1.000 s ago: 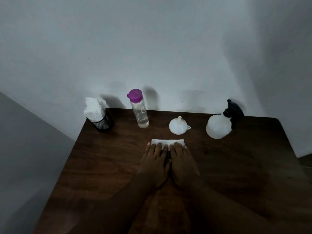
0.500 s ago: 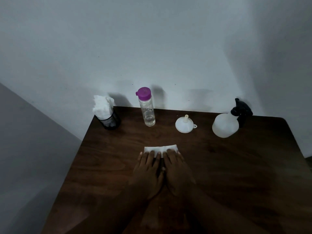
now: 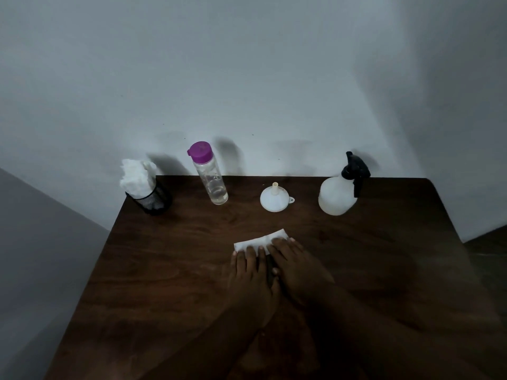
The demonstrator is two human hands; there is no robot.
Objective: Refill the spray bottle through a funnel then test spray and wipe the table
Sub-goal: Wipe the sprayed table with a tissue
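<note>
The left hand (image 3: 247,272) and right hand (image 3: 293,267) lie flat side by side, fingers straight, pressing the near edge of a folded white tissue (image 3: 260,241) onto the dark table (image 3: 164,270). This looks like the closing wipe; next, the tissue likely needs sliding under even pressure. Straight beyond the tissue sits the funnel (image 3: 274,200), spout up. The spray bottle (image 3: 336,196) is beyond-right of the tissue, and a purple-capped bottle (image 3: 210,176) and mesh cup (image 3: 153,200) of tissues are beyond-left. All stand well apart from it.
</note>
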